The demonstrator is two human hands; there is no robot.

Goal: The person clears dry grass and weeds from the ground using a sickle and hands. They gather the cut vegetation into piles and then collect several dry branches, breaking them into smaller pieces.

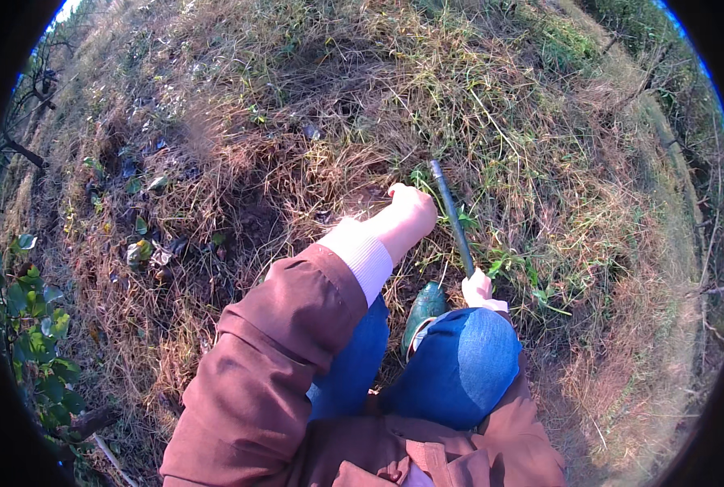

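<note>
My left hand reaches across the middle with its back towards me and its fingers curled. Green weed stems stand beside it; whether the fingers hold any is hidden. My right hand is closed around the near end of a dark, straight rod, perhaps a tool handle. The rod slants up and leftwards over the grass, its far end a little right of and beyond my left hand. Leafy green weeds grow close to my right hand.
Dry, matted grass covers the sloping ground. A green shoe shows between my bent, jeans-clad knees. A leafy shrub stands at left; bare branches rise at upper left. Large leaves lie left of centre.
</note>
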